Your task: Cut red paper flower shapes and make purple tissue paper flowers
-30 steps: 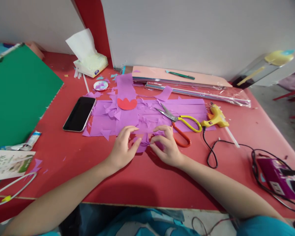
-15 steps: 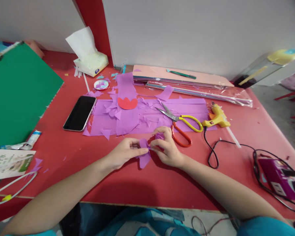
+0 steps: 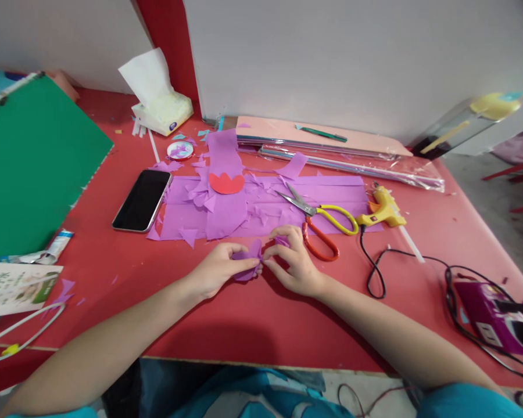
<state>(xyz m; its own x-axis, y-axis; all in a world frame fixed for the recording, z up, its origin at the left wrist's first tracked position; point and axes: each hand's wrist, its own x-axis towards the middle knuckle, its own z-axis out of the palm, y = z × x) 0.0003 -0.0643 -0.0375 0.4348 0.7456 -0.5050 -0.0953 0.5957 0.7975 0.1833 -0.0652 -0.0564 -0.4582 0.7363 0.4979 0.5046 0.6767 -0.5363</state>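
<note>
Between thumb and fingers, my left hand point(image 3: 220, 268) pinches a purple paper piece point(image 3: 247, 266) with petal-like lobes, just above the table's front half. My right hand point(image 3: 293, 264) is closed at the piece's right edge, thumb and fingertips pressed together there. Another bit of purple paper point(image 3: 282, 240) shows behind the right fingers; whether it is part of the same piece I cannot tell. Beyond my hands lie purple paper sheets point(image 3: 178, 200) strewn with scraps, and a red scalloped paper cutout point(image 3: 226, 183). Scissors point(image 3: 307, 209) with a yellow and a red handle lie partly open by my right hand.
A yellow glue gun point(image 3: 386, 210) with its cord lies at right, near a purple box point(image 3: 488, 313). A phone point(image 3: 143, 200) rests at left, beside a green board point(image 3: 35, 162). Farther back are a tissue pack point(image 3: 168, 113), wrapped paper point(image 3: 353, 159) and a green cutter point(image 3: 323, 134).
The purple piece has turned in my left hand; its lobes now point left and up instead of hanging down. Both hands stay in nearly the same place.
</note>
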